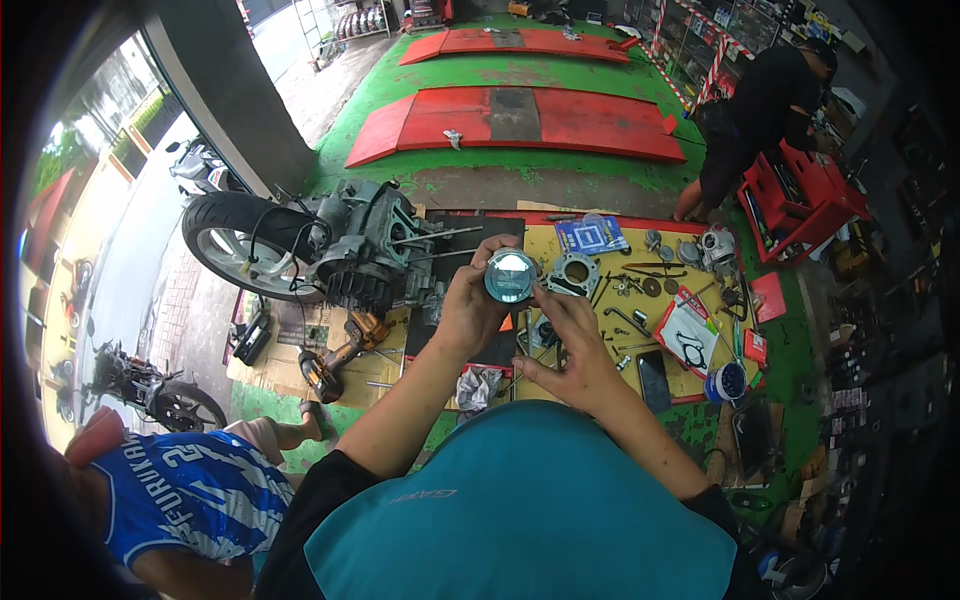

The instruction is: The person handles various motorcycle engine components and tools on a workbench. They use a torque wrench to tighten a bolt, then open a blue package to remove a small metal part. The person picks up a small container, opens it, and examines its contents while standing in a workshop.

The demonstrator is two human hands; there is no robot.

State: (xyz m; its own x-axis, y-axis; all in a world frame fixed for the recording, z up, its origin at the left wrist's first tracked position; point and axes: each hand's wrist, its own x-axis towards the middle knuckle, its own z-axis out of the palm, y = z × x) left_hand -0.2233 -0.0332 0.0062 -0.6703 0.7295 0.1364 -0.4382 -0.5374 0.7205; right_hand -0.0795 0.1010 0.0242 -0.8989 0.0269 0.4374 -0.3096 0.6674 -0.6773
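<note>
In front of me, a shiny round metal piston [510,277] is held up with its flat, reflective top toward me. My left hand [474,305] wraps its fingers round the piston's left side. Close by on the right, my right hand [572,350] has its thumb stretched away from the fingers, and its fingertips reach the piston's lower right edge. Just beyond that hand lies a cylinder block [574,272] with a round bore. To the left stands an opened engine [375,240] with long studs pointing toward the piston, joined to a rear wheel [245,245].
A cordless impact driver [340,355], crumpled rag [478,388], phone [653,380], gasket pack [685,335], blue tub [727,382] and several small parts lie on the work surface. One person [190,490] sits at lower left; another [765,110] bends near a red tool cart [795,200].
</note>
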